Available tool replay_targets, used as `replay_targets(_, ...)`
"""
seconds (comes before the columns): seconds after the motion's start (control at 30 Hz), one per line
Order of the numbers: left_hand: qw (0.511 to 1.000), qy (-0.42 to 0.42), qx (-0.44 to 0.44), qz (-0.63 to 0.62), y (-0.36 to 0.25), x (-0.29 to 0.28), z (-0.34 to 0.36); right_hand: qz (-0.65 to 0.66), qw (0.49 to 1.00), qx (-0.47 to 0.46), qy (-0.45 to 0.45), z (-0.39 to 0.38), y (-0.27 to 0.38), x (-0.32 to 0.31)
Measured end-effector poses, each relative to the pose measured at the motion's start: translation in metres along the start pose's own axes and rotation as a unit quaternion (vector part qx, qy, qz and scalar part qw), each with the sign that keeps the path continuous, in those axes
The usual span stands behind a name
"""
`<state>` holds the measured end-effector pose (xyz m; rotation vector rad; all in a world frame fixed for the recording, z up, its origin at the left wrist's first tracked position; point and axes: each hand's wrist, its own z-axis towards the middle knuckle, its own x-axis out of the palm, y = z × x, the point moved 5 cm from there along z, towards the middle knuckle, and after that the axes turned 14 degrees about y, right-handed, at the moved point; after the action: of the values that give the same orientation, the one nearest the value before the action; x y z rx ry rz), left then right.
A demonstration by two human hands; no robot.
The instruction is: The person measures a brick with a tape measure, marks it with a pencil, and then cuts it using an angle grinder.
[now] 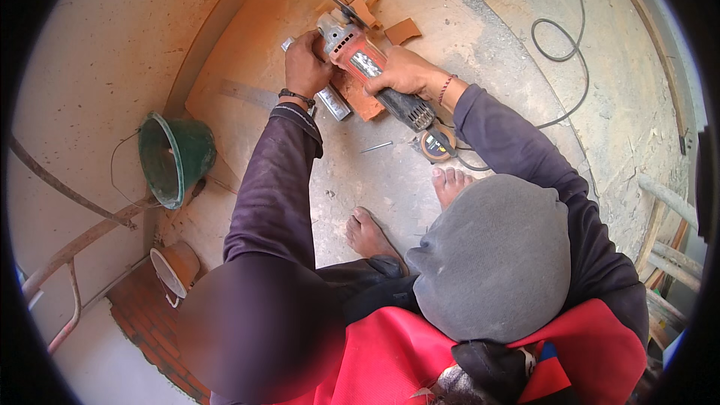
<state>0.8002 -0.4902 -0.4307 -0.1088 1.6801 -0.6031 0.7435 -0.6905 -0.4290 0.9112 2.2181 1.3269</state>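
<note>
Red-and-black angle grinder (364, 64): gripped about the body by the closed fingers of the right hand (411, 73), arm reaching forward and inward, disc (346, 10) beyond the fingers. Left hand (306, 64): arm extended, fingers curled beside the grinder's head; what they hold, cannot tell. Orange tile (364, 102): between both hands' fingers, partly beneath the grinder, seemingly unfinished. Silver bar (333, 103): passing under the left hand. Orange tile pieces (403, 31): several, beyond the fingers, apparently already cut.

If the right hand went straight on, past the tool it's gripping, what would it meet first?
Beyond the red angle grinder, probably the left hand, though depth is unclear.
</note>
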Motion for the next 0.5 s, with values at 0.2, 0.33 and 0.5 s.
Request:
replay_targets(0.2, 1.0, -0.002, 0.003, -0.003, 0.008, 0.002, -0.001, -0.014, 1.0, 0.001, 0.0, -0.005, 0.002, 0.001)
replay_targets(0.33, 1.0, 0.01, -0.009, -0.012, 0.006, 0.003, 0.0, -0.011, 1.0, -0.007, -0.009, -0.001, -0.007, 0.002)
replay_targets(0.5, 1.0, -0.013, 0.011, -0.005, -0.005, -0.001, -0.001, -0.035, 0.999, -0.018, -0.015, 0.012, -0.006, -0.005)
